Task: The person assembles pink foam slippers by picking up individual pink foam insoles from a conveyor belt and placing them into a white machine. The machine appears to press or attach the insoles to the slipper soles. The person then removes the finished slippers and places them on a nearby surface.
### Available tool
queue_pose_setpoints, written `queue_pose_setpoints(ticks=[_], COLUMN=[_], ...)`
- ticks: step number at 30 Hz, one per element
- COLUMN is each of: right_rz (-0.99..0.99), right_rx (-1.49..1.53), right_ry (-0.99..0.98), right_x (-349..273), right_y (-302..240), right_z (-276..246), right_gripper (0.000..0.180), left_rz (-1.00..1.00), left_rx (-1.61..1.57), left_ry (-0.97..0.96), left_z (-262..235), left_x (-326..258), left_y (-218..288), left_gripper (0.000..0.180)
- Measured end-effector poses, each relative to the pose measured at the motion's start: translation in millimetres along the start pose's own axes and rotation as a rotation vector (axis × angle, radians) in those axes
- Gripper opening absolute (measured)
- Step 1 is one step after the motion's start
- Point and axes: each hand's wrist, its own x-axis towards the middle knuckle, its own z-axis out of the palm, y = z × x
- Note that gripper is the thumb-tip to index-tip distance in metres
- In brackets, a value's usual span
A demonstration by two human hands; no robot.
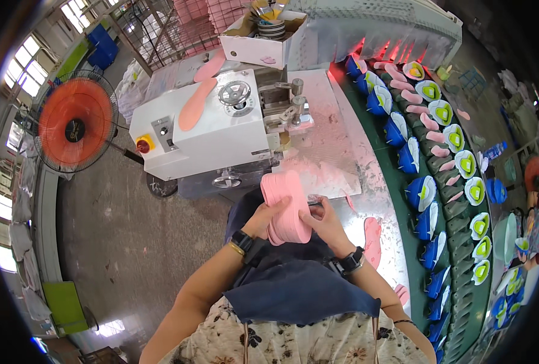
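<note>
Both hands hold one stack of pink shoe insoles (284, 203) in front of my body. My left hand (263, 219) grips the stack from its left side. My right hand (324, 221) holds the right side, fingers curled on the edge. A dark band sits on each wrist. Just beyond the stack stands a white machine (212, 130) with a handwheel (233, 93) and a red button (142, 145). Two loose pink insoles (195, 103) lie on its top.
A metal work surface (336, 139) runs right of the machine, with a pink insole (372, 239) on it. A green conveyor (451, 212) carries blue shoes on lasts and pink insoles. A cardboard box (260, 39) sits behind the machine. An orange fan (75, 124) stands left.
</note>
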Motion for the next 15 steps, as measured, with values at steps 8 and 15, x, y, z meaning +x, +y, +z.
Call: queue_pose_setpoints(ticks=[8,15], right_rz=[-0.278,-0.122], right_rx=[-0.310,-0.126], right_ry=[0.008,-0.109], right_x=[3.7,-5.8], right_y=[32.2,22.9], right_z=[10.8,1.9], right_gripper=[0.068,0.061], left_rz=[0.059,0.002], left_rx=[0.108,0.144], left_ry=[0.054,0.064], left_z=[5.4,4.0], left_x=[-9.2,-15.6], left_y=[-4.2,-4.8], left_gripper=[0.041,0.044])
